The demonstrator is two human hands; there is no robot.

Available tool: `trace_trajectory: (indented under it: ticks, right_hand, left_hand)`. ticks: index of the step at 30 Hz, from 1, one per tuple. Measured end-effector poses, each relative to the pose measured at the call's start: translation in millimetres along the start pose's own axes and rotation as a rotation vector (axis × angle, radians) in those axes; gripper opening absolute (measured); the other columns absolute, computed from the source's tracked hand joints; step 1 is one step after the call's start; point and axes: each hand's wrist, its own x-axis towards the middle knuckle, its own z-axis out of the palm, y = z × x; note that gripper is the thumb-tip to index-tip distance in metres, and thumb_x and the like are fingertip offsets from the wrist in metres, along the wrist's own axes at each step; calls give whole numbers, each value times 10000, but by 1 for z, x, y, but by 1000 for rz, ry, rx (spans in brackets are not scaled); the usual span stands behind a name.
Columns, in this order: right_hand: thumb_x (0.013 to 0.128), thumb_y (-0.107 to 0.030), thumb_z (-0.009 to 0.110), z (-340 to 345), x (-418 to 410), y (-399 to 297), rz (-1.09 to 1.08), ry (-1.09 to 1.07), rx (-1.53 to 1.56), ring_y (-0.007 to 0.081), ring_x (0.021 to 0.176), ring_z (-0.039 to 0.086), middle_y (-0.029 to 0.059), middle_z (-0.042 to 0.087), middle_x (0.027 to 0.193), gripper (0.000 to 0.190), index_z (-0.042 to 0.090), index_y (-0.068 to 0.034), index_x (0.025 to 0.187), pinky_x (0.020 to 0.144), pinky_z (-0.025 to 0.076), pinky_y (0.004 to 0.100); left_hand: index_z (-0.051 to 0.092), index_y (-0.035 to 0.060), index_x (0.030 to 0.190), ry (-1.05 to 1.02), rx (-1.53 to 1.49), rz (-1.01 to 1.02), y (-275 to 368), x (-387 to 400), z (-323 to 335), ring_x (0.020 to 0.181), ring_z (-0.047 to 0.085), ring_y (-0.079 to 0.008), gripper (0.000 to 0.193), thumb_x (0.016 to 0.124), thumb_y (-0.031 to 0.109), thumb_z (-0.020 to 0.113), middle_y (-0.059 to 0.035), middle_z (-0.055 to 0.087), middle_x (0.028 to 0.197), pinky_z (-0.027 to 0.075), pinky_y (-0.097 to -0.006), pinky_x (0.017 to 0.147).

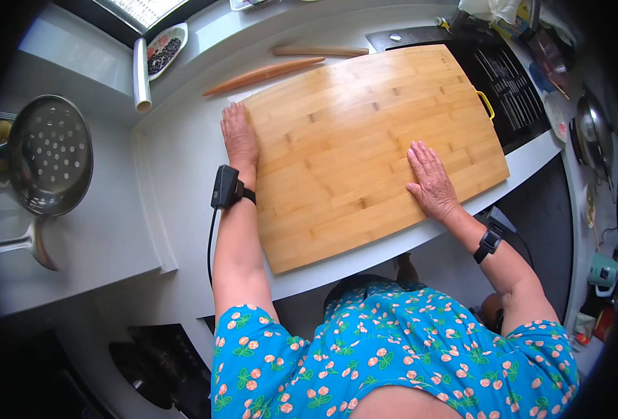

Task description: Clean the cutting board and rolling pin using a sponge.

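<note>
A large bamboo cutting board [361, 152] lies on the white countertop [183, 173], its right end over or beside the black stovetop. My left hand [240, 137] is laid along the board's left edge, fingers extended and pointing away from me. Flat on the board near its front right part rests my right hand [431, 183], palm down with straight fingers and the thumb out. Neither hand is closed around anything. Behind the board are a tapered wooden rolling pin [264, 76] and a second wooden rod [319, 51].
A yellow handle [486, 105] sticks out at the board's right end, near the black stovetop [513, 89]. Left, on a raised ledge, stand a frying pan [49, 154] and a metal ladle [39, 243]. A roll of clear film [141, 78] leans by a dish of dark beans [166, 52].
</note>
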Motion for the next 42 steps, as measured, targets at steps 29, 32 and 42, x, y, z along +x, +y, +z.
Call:
trace_trajectory:
  ticks: [29, 32, 42]
  right_hand:
    - [703, -296, 631, 43, 12, -103, -200, 148, 259, 347, 1233, 294, 197, 383, 1267, 633, 408, -26, 1230, 1016, 228, 434]
    - [752, -253, 561, 48, 11, -99, -249, 173, 152, 334, 1211, 329, 185, 401, 1253, 527, 427, -33, 1212, 1004, 235, 452]
    - [761, -176, 532, 18, -9, 31, -39, 267, -11, 259, 1172, 388, 118, 451, 1211, 414, 486, -91, 1163, 996, 283, 386]
  left_hand:
    - [397, -75, 1173, 183, -47, -506, 108, -188, -45, 1230, 284, -375, 339, 874, 84, 416, -270, 306, 1304, 249, -422, 1020]
    - [385, -31, 1213, 124, 71, -487, 112, -200, -50, 1257, 260, -336, 370, 871, 105, 425, -215, 297, 1334, 230, -433, 1024]
    - [362, -20, 1241, 89, 118, -490, 90, -209, -48, 1245, 292, -301, 398, 876, 132, 413, -173, 358, 1311, 248, -390, 1016]
